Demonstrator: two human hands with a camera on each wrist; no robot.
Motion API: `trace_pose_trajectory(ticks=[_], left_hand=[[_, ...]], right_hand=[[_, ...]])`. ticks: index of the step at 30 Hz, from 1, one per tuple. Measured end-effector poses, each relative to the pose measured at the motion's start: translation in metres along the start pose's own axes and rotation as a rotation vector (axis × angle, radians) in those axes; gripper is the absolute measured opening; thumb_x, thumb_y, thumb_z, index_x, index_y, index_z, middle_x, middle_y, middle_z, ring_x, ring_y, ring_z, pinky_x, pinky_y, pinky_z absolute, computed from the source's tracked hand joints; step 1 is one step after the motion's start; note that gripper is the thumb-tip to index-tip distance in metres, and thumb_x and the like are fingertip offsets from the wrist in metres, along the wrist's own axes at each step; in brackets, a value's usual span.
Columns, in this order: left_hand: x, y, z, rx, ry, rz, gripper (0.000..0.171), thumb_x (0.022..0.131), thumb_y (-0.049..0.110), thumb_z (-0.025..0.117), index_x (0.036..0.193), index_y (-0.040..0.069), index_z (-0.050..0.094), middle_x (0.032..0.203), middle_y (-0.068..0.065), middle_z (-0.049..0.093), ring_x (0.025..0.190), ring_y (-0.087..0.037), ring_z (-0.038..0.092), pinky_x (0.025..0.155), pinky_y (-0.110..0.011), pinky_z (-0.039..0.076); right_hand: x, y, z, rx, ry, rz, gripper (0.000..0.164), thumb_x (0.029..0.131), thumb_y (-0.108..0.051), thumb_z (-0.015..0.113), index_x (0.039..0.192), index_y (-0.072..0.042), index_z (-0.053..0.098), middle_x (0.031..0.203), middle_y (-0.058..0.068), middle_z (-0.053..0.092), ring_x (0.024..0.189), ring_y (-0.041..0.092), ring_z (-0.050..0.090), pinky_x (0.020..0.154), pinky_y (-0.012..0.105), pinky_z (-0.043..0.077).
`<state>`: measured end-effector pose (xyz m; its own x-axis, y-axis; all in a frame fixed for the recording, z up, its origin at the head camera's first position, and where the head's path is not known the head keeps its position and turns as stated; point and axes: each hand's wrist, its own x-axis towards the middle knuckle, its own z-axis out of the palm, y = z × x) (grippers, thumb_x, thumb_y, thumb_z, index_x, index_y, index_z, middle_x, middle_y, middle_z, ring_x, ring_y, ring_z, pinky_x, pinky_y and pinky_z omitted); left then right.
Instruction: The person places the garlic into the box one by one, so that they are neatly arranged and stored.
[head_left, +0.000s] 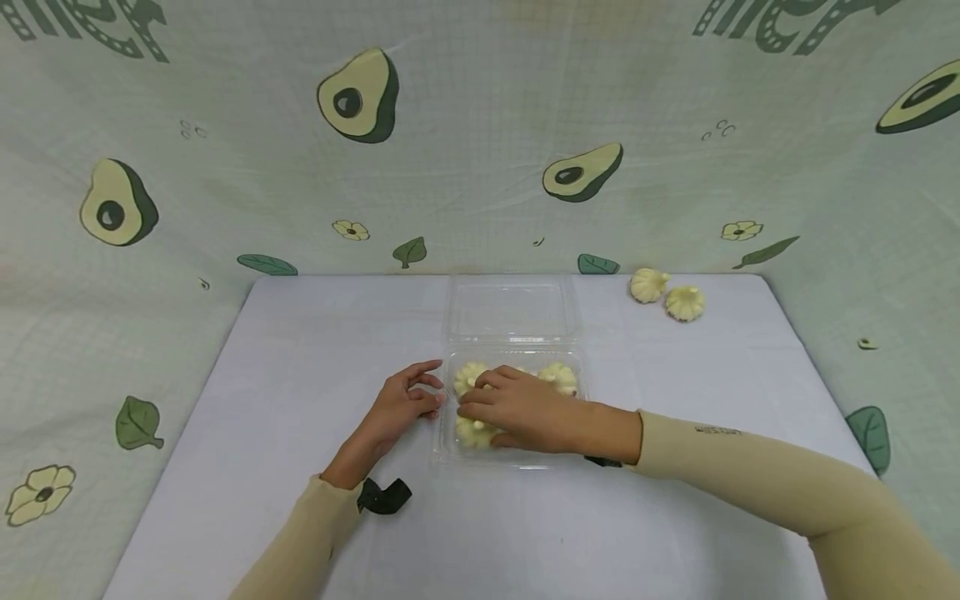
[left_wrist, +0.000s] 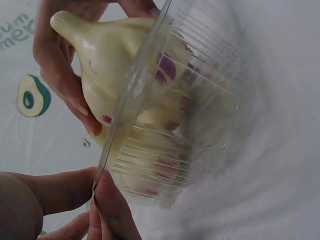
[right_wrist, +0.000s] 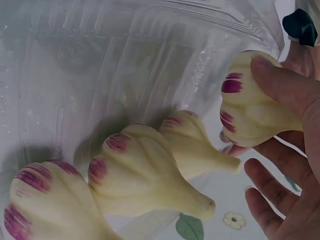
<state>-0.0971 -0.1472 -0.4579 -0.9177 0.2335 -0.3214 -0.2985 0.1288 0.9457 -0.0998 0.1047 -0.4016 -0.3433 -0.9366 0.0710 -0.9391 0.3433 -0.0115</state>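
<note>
Just left of centre, the rim of a clear, ribbed plastic container [head_left: 519, 463] is pinched by the left hand [head_left: 405, 402]. At centre, a smooth, purple-streaked garlic bulb [right_wrist: 252, 100] is gripped by the curled right hand [head_left: 532, 412]; other bulbs [right_wrist: 142, 172] inside are partly covered, count probably unreliable. Upper right: two ridged bulbs [head_left: 685, 303].

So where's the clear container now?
In the head view, the clear container sits below centre, under the right hand, its left edge pinched by the left hand.
</note>
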Motion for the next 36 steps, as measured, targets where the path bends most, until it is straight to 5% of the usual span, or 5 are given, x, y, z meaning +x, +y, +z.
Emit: trace_pose_trajectory(ticks=[14, 23, 36], left_hand=[[-0.001, 0.001, 0.001, -0.001, 0.005, -0.005, 0.060, 0.099, -0.009, 0.064, 0.156, -0.005, 0.045, 0.121, -0.017, 0.058, 0.078, -0.010, 0.064, 0.068, -0.023, 0.057], [-0.001, 0.000, 0.002, 0.001, 0.008, -0.004, 0.060, 0.100, -0.008, 0.065, 0.156, -0.004, 0.045, 0.122, -0.017, 0.058, 0.079, -0.010, 0.063, 0.069, -0.022, 0.058], [-0.001, 0.000, 0.001, 0.009, 0.010, -0.012, 0.060, 0.100, -0.007, 0.066, 0.156, -0.003, 0.046, 0.123, -0.017, 0.058, 0.080, -0.010, 0.064, 0.070, -0.023, 0.058]], right_hand=[[0.016, -0.003, 0.014, -0.150, -0.068, -0.093, 0.061, 0.083, -0.041, 0.092, 0.135, -0.020, 0.067, 0.133, -0.009, 0.069, 0.127, 0.017, 0.056, 0.112, 0.033, 0.044], [0.019, -0.003, 0.023, -0.247, -0.033, -0.100, 0.060, 0.079, -0.048, 0.092, 0.128, -0.023, 0.069, 0.130, -0.010, 0.069, 0.130, 0.018, 0.054, 0.113, 0.037, 0.041], [0.008, -0.003, 0.011, -0.211, 0.005, -0.033, 0.060, 0.080, -0.049, 0.091, 0.129, -0.024, 0.068, 0.129, -0.011, 0.068, 0.129, 0.016, 0.055, 0.114, 0.039, 0.041]])
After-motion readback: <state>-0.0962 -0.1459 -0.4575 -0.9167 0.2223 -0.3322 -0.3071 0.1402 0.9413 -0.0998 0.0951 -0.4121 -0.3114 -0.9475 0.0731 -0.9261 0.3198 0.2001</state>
